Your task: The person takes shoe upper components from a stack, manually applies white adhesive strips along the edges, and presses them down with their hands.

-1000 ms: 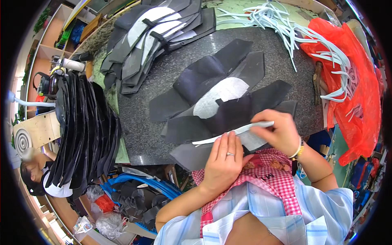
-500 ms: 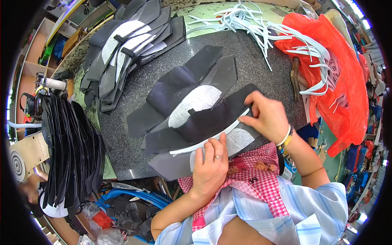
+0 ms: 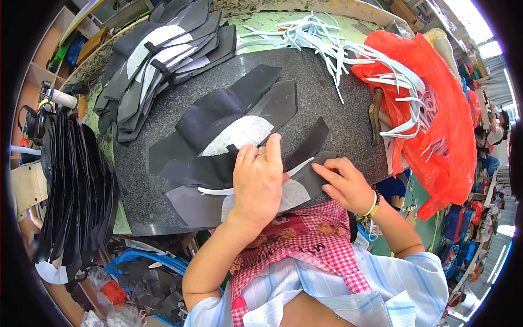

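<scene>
A curved black foam-like piece (image 3: 204, 170) lies before me with its right end (image 3: 313, 139) raised. A narrow white strip (image 3: 215, 191) runs along its near edge, over a grey piece with a pale half-round patch (image 3: 294, 196). My left hand (image 3: 257, 182) is closed over the middle of the black piece, hiding part of the strip; its thumb is mostly hidden. To the right, my right hand (image 3: 348, 185) rests by the strip's right end at the grey piece's edge, index finger and thumb apart.
Two similar black pieces (image 3: 210, 117) lie farther back on the dark stone slab (image 3: 141, 212). A stack of pieces (image 3: 158, 60) stands back left, and black pieces hang (image 3: 76, 191) at the left. Pale-blue strips (image 3: 310, 32) reach a red plastic bag (image 3: 447, 158) at right.
My left hand has moved up from the strip onto the black piece. My right hand has let go of the strip's right end and shifted lower. The whole view has slid slightly.
</scene>
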A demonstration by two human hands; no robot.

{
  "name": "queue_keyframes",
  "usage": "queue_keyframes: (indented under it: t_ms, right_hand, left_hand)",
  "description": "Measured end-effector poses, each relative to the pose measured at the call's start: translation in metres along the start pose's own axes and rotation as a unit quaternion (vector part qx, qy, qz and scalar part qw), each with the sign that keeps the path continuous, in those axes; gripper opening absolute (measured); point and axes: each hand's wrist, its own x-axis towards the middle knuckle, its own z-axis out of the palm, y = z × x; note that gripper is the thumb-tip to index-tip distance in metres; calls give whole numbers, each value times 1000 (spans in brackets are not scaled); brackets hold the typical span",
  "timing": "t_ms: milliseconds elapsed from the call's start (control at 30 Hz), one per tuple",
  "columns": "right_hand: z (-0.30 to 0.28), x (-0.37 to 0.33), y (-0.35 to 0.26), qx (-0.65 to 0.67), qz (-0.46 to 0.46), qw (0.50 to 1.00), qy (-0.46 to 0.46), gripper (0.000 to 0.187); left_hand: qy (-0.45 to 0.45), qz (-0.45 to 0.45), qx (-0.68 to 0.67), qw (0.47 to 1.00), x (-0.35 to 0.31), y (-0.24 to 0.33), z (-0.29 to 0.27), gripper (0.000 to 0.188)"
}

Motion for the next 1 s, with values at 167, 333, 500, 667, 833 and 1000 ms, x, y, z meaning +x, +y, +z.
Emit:
queue_keyframes:
  t_ms: [167,333,500,667,833,1000]
  right_hand:
    - [14,12,-10,-126,21,992,8,44]
    - [1,19,-7,-40,-1,999,26,46]
    - [3,11,-10,-35,40,999,3,51]
    - [1,16,-6,-44,70,997,-5,40]
    - [-33,39,20,375,250,893,14,49]
    - [-29,42,14,-101,-12,993,-63,56]
  left_hand:
    - [-70,23,-74,995,-5,-8,1,41]
    - [-65,19,-107,992,-5,-7,6,31]
    - [-107,-75,-106,986,4,-2,1,33]
    - [-76,108,-26,991,-8,-4,6,51]
    - [-29,205,139,968,-24,11,17,38]
    - [-39,216,174,960,-26,12,18,40]
